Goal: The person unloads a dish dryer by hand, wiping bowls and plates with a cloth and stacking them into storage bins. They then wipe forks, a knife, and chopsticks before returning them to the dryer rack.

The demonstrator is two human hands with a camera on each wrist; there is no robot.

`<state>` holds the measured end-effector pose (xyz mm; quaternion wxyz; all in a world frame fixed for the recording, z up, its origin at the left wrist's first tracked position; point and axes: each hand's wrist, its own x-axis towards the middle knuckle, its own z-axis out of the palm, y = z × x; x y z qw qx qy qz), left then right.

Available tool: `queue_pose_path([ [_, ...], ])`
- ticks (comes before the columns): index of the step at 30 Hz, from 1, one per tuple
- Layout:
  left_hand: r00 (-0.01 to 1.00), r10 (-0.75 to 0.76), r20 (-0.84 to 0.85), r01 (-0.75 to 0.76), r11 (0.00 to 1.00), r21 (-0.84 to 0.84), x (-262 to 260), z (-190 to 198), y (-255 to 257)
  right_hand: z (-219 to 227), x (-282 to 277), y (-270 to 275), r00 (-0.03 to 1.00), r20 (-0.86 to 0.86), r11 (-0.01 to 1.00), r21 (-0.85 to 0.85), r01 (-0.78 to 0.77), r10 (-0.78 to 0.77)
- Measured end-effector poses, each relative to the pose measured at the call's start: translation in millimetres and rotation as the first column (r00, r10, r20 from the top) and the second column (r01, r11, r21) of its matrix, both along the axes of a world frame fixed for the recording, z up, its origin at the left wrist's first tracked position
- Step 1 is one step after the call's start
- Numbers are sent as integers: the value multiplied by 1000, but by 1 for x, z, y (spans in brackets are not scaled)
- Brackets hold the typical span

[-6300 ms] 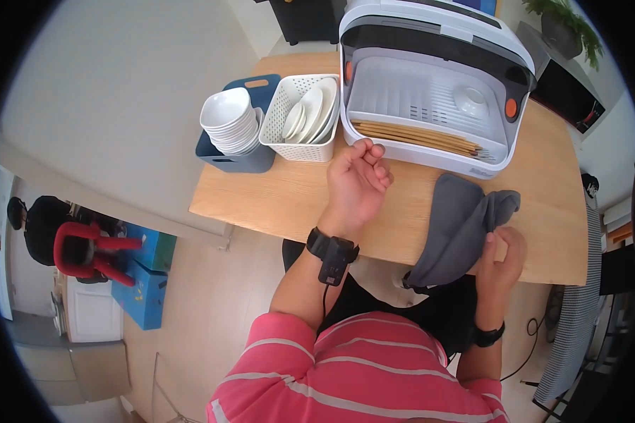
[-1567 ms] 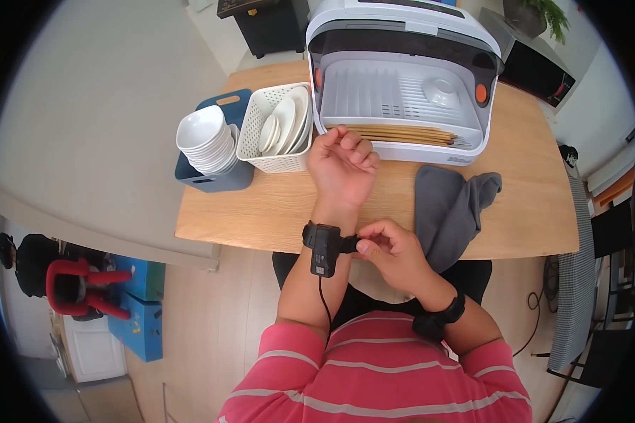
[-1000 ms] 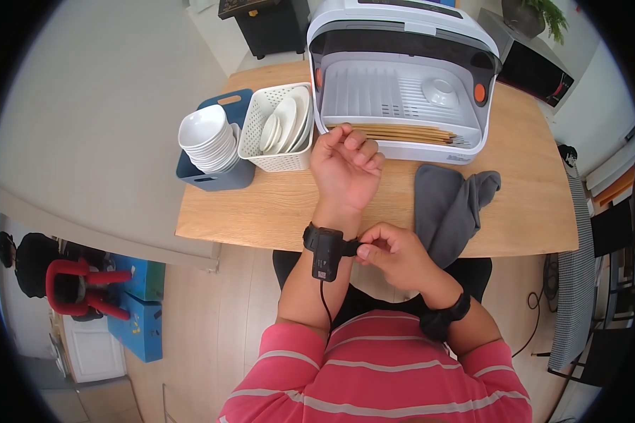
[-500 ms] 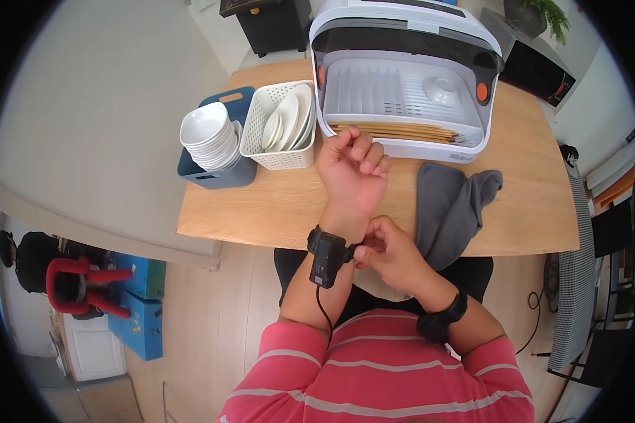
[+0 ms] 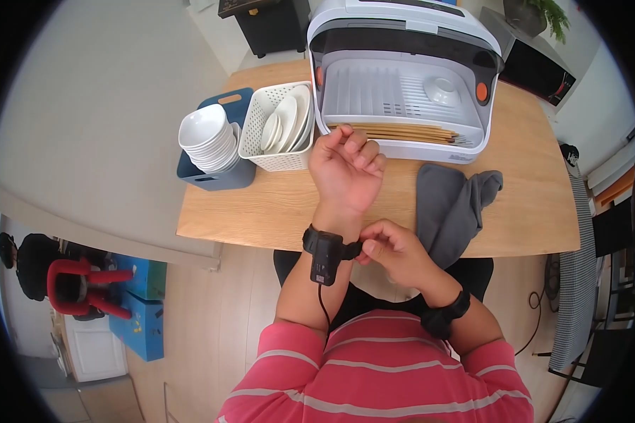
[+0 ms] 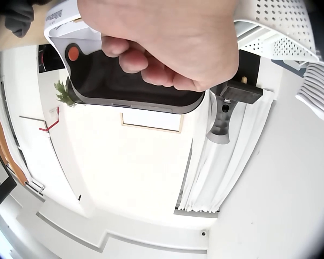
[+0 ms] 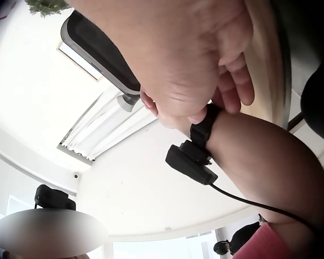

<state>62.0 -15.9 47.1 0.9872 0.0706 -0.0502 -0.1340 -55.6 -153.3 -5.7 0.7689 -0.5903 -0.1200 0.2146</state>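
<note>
In the head view my left hand [image 5: 346,173] is raised palm up over the table's front part, fingers loosely curled and holding nothing. A black camera [image 5: 325,259] with a cable sits on the left wrist by a black strap [image 5: 351,249]. My right hand [image 5: 398,257] reaches across and pinches that strap between thumb and fingers. The right wrist view shows the right hand [image 7: 189,70] from close up, against the strap [image 7: 206,127]. In the left wrist view the back of the left hand [image 6: 167,40] fills the top.
A grey cloth [image 5: 448,211] lies at the table's front edge. Behind stands a white dish cabinet [image 5: 430,150] with wooden sticks [image 5: 402,132] and a small bowl [image 5: 441,92]. To the left are a white basket [image 5: 261,137] of plates and a blue basket [image 5: 222,181] of stacked bowls [image 5: 204,130].
Since the oldest frame the right hand has moved left from the grey cloth to the strap on the left wrist. Over the last second both hands have shifted only slightly.
</note>
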Motion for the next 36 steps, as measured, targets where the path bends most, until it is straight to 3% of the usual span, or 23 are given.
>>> queue_pose_path([
  [6,1000,-29,-12,28,999,-44,-3,-1,3,5,-4,-12,987,-15,986,-48,160,-161],
  [8,994,72,83,-87,979,186,-9,0,2,10,0,-25,975,19,973,-55,222,-222],
  [9,995,58,80,-72,981,181,-13,-2,2,13,4,-33,955,55,954,-64,294,-290],
  [10,961,115,250,-240,798,553,-19,-6,0,19,14,-43,919,125,926,7,376,-374],
  [11,898,78,433,-415,478,774,-24,-10,-9,33,25,-55,870,106,876,82,476,-482],
  [12,904,36,427,-381,523,763,-33,-14,-14,48,36,-69,820,64,805,252,538,-568],
  [13,927,-103,361,-247,557,793,-43,-20,-15,58,50,-83,789,-37,681,482,552,-613],
  [14,925,-238,297,-117,565,817,-54,-24,-21,72,63,-98,780,-156,566,604,561,-607],
  [15,916,-266,300,-96,581,808,-68,-26,-33,83,71,-109,781,-265,433,711,554,-565],
  [17,856,-489,170,125,514,849,-92,-24,-55,90,84,-119,778,-275,387,744,545,-565],
  [21,806,-565,175,208,547,811,-113,-34,-83,92,90,-116,819,-305,298,823,484,-486],
  [23,742,-492,455,-270,402,875,-113,-32,-87,87,91,-119,822,-320,274,833,481,-471],
  [24,740,-495,455,-268,403,875,-112,-29,-87,84,91,-122,825,-331,251,842,477,-457],
  [26,529,-522,669,-629,288,722,-110,-22,-85,81,93,-124,815,-369,223,836,501,-447],
  [27,532,-523,666,-627,285,725,-109,-19,-86,80,93,-123,806,-408,198,828,525,-430],
  [28,597,-510,620,-561,287,776,-108,-15,-88,80,91,-124,807,-409,199,828,524,-426],
  [30,656,-489,575,-500,289,816,-106,-16,-92,86,87,-126,876,-369,73,909,410,-311],
  [31,757,-493,429,-138,520,843,-104,-22,-96,89,85,-124,878,-368,75,910,407,-307],
  [32,797,-544,262,235,679,696,-103,-29,-98,95,78,-118,932,-292,86,945,316,-217],
  [33,798,-544,259,236,678,696,-101,-35,-96,101,70,-112,969,-211,86,971,222,-128],
  [34,748,-624,227,300,622,723,-98,-41,-92,105,62,-105,969,-212,84,971,224,-129],
  [36,616,-772,159,412,487,770,-89,-46,-83,111,46,-84,998,-41,360,931,55,-48],
])
